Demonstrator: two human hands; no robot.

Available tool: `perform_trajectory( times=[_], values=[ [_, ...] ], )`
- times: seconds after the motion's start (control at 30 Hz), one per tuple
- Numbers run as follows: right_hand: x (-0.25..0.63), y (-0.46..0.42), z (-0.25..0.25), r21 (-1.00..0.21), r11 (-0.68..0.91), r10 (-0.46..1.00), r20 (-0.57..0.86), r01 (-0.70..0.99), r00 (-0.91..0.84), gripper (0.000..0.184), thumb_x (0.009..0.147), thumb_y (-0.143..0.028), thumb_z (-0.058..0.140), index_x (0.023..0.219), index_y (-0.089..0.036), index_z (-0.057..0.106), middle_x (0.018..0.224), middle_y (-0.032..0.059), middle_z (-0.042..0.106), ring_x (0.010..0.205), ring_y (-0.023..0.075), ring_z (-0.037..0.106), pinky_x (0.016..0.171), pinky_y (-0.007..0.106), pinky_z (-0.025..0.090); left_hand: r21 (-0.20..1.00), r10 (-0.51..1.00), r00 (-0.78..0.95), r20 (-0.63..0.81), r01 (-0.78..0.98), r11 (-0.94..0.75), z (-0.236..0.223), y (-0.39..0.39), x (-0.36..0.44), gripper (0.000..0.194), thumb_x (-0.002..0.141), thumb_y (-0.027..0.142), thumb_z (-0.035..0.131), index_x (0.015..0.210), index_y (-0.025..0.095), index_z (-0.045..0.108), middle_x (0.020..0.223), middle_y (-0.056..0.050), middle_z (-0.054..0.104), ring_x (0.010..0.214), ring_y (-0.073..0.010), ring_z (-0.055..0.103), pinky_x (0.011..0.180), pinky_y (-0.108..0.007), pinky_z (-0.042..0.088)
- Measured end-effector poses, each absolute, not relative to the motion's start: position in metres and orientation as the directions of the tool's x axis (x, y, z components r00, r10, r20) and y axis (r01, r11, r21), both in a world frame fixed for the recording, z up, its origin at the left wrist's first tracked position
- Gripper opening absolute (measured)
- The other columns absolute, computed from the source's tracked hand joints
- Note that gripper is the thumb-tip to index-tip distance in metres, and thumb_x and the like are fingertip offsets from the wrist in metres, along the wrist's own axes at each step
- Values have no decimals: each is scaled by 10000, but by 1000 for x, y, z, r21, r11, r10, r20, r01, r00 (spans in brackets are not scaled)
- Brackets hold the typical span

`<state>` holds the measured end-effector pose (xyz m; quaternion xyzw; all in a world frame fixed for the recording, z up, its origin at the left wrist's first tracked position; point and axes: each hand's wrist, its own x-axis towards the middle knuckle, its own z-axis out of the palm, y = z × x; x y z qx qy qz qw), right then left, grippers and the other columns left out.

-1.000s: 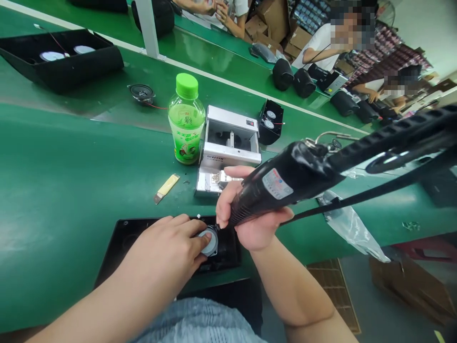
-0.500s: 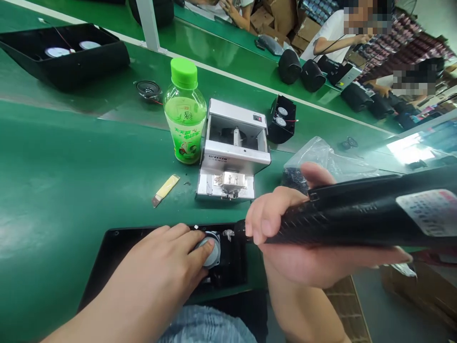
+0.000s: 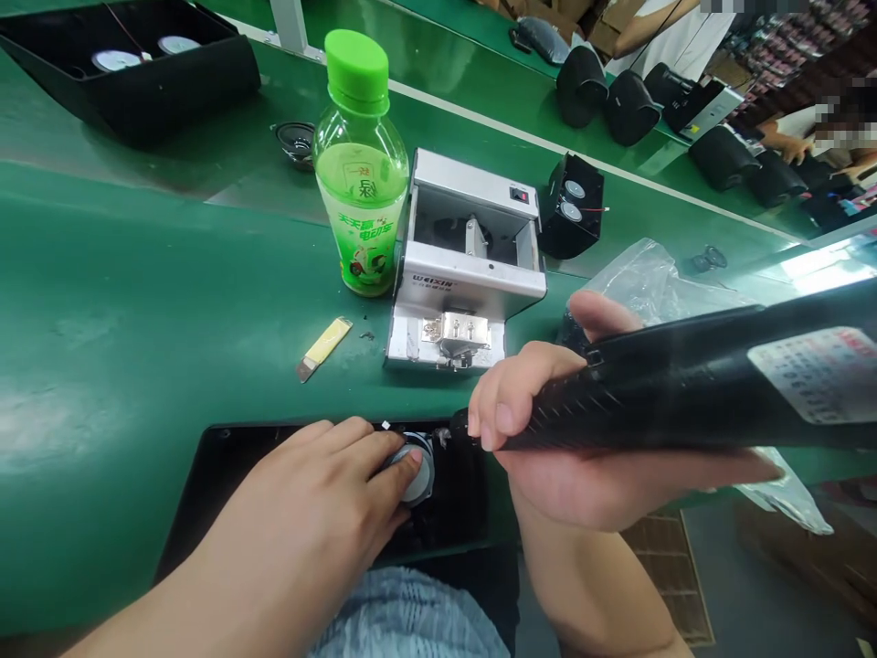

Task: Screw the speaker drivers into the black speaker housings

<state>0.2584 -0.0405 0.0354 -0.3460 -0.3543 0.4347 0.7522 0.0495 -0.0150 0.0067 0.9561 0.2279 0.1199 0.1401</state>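
My left hand (image 3: pixel 322 484) lies with its fingers over a round speaker driver (image 3: pixel 419 471), pressing it into a black speaker cabinet (image 3: pixel 237 471) that rests face-up on the green belt. My right hand (image 3: pixel 541 429) grips a black electric screwdriver (image 3: pixel 671 397) with a printed label. Its tip sits at the driver's right edge, partly hidden by my fingers. The driver's far rim and the screw there are hard to make out.
A WEIXIN screw feeder (image 3: pixel 466 265) stands beyond the cabinet, with a green-capped drink bottle (image 3: pixel 360 174) and a yellow-handled blade (image 3: pixel 323 349) beside it. A clear plastic bag (image 3: pixel 650 283), further cabinets and co-workers' arms lie farther off.
Since one second ago, the screwdriver has swung from a slant to nearly level, its tip staying at the driver's edge. My view has shifted slightly, and my left hand stays on the driver.
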Motion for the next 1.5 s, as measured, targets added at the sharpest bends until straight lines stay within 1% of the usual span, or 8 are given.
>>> perform_trajectory(
  times=[0.33, 0.67, 0.97, 1.07, 1.2, 1.3, 1.4, 1.5],
  values=[
    [268, -34, 34, -863, 310, 948, 247, -400, 203, 643, 827, -852, 761, 1174, -315, 827, 628, 13, 749, 438, 210, 598, 409, 348, 530, 343, 475, 870, 133, 410, -845, 11, -10, 51, 286, 849, 219, 926, 1116, 227, 822, 978, 8, 828, 839, -260, 729, 688, -438, 512],
    [255, -23, 30, -864, 354, 919, 250, -357, 305, 743, 743, -950, 722, 1121, -317, 810, 545, -48, 693, 344, 176, 516, 331, 303, 468, 308, 462, 883, 83, 418, -855, 11, -8, 53, 307, 824, 227, 949, 1112, 237, 844, 1020, -20, 861, 886, -290, 765, 719, -449, 570],
    [252, -16, 18, -884, 424, 809, 271, -199, 521, 773, 956, -924, 452, 1311, -292, 722, 578, -68, 607, 353, 141, 479, 341, 264, 441, 286, 452, 884, 119, 406, -868, 12, -8, 53, 214, 848, 184, 855, 1057, 224, 843, 1060, -78, 866, 846, -305, 775, 685, -440, 582],
    [257, -26, 23, -844, 474, 821, 320, -253, 473, 746, 932, -918, 536, 1291, -307, 768, 572, -58, 640, 343, 147, 492, 334, 268, 461, 309, 465, 877, 123, 411, -858, 12, -8, 53, 187, 851, 161, 835, 1028, 220, 832, 1044, -66, 868, 834, -297, 775, 676, -435, 574],
    [268, -44, 41, -834, 389, 892, 235, -391, 386, 636, 862, -856, 724, 1236, -353, 829, 610, -16, 728, 421, 183, 594, 421, 314, 557, 333, 462, 871, 164, 392, -857, 14, -7, 52, 187, 854, 163, 843, 1031, 220, 821, 1047, -42, 876, 841, -286, 781, 689, -429, 578],
    [271, -53, 55, -831, 399, 876, 220, -387, 429, 605, 882, -848, 712, 1223, -363, 832, 602, -14, 712, 427, 184, 593, 446, 329, 563, 303, 450, 875, 182, 385, -872, 16, -8, 53, 171, 860, 143, 832, 1013, 217, 818, 1035, -31, 880, 807, -274, 772, 660, -422, 562],
    [271, -55, 63, -842, 412, 849, 218, -347, 481, 545, 903, -825, 711, 1178, -370, 830, 599, -19, 704, 414, 181, 587, 432, 329, 545, 270, 441, 876, 192, 385, -882, 16, -10, 53, 145, 942, 135, 732, 1026, 209, 823, 1011, -35, 877, 763, -264, 754, 624, -424, 536],
    [271, -55, 65, -835, 424, 839, 216, -350, 500, 494, 890, -788, 763, 1119, -357, 843, 587, -27, 710, 412, 174, 597, 421, 323, 536, 271, 433, 868, 243, 368, -890, 13, -11, 50, 290, 1088, 179, 542, 1095, 193, 831, 1044, -56, 872, 828, -271, 772, 674, -438, 559]
  ],
)
